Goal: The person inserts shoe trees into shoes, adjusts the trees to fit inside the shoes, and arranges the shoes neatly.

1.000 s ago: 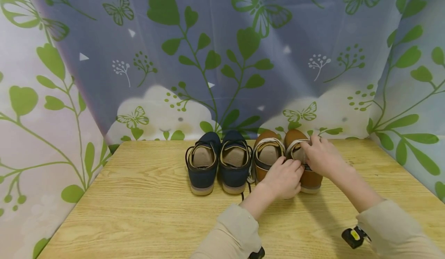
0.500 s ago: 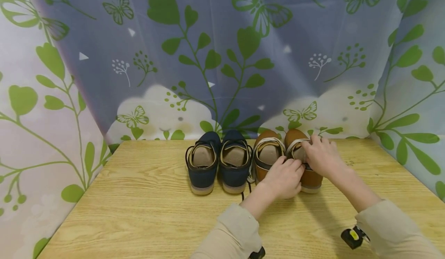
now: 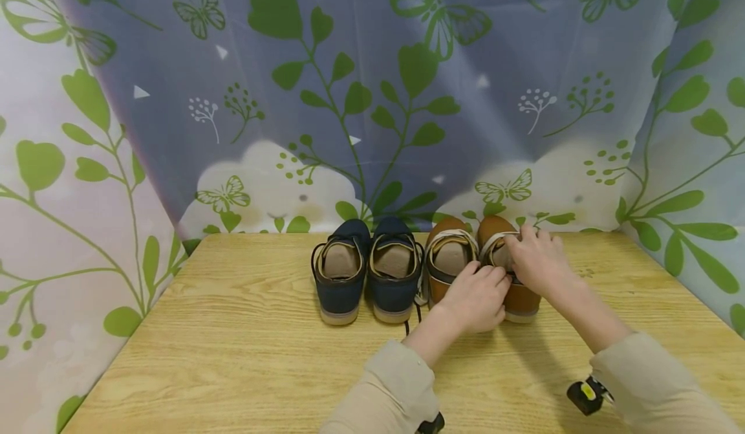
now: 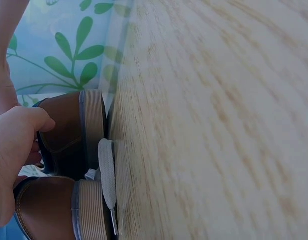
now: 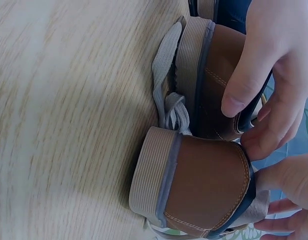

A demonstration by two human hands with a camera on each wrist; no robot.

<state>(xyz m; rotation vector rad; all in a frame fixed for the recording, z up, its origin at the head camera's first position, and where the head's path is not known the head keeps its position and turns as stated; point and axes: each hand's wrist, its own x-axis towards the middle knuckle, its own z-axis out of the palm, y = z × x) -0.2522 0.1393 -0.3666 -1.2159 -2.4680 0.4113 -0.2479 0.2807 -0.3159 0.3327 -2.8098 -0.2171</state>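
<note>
A pair of brown shoes with pale laces stands heels toward me. My left hand [image 3: 476, 298] lies between their heels, its bent fingers gripping the inner heel collar of the right brown shoe [image 3: 522, 301]. In the right wrist view its thumb hangs in front of the left brown shoe [image 5: 219, 75]. My right hand [image 3: 538, 259] curls over the right shoe's opening, its fingers [image 5: 281, 206] at the grey tongue [image 5: 256, 207] and collar. Fingertips inside the opening are hidden. Both shoes sit flat on the table.
Left of the brown pair stand a left navy shoe [image 3: 339, 292] and a right navy shoe [image 3: 391, 292], close together, a black lace trailing behind. A loose pale lace [image 4: 107, 172] lies by the brown soles. Patterned cloth [image 3: 349, 97] hangs behind the wooden table [image 3: 244, 356].
Both hands stay at the right brown shoe. The right forearm shifts slightly left, and the view tilts very slightly. The shoes have not moved.
</note>
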